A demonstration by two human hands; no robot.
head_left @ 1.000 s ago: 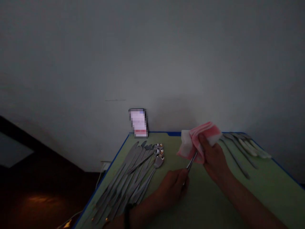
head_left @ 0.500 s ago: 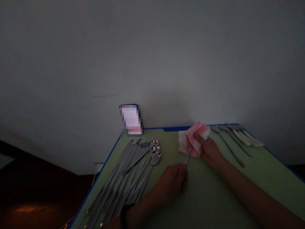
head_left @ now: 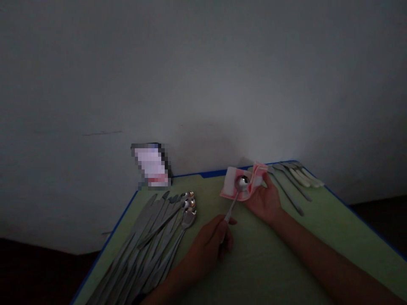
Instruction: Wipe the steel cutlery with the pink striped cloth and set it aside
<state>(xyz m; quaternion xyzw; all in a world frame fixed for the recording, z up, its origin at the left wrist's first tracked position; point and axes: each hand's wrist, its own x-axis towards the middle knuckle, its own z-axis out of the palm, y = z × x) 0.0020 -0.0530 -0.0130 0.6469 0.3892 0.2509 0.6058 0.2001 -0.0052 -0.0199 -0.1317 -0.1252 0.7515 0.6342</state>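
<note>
My left hand (head_left: 211, 245) is closed on the handle of a metal spoon (head_left: 237, 192), whose bowl lies on a pink and white cloth (head_left: 243, 184). My right hand (head_left: 265, 201) cradles that cloth from beneath, palm up, fingers curled round its edge. Both hands hover over the green table (head_left: 280, 262), near its back edge.
A fanned row of several knives and spoons (head_left: 159, 237) lies to the left of my hands. Several more pieces of cutlery (head_left: 294, 180) lie at the back right corner. A blurred card (head_left: 151, 165) leans against the grey wall. The table has a blue rim.
The cloth, wrapped round the spoon's bowl before, has opened and the bowl now shows on it. My view shifted, so everything sits further left in the picture.
</note>
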